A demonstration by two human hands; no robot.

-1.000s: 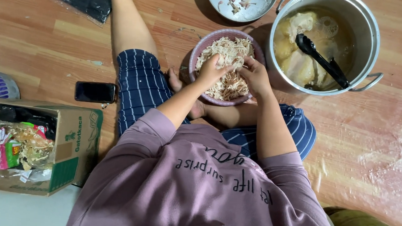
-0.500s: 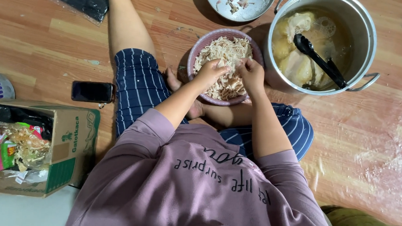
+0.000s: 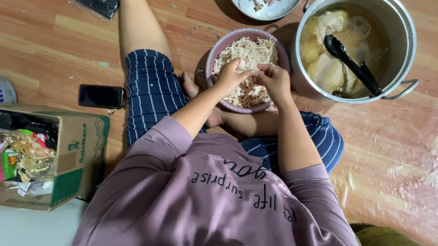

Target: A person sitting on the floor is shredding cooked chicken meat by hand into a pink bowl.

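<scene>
While both hands hover over the round purple bowl of pale shredded meat (image 3: 246,70), as they did a second ago, the left hand (image 3: 229,76) and right hand (image 3: 276,81) have drawn closer, fingertips pinched together on one small shred between them. The bowl stays just left of the big steel pot of broth (image 3: 355,45), black tongs (image 3: 352,62) inside.

Warm wooden plank floor (image 3: 45,36), glossy under soft light; clear plastic sheet (image 3: 404,165) spread at right; cardboard box (image 3: 74,161) of rubbish at left, black phone (image 3: 101,96) nearby.
</scene>
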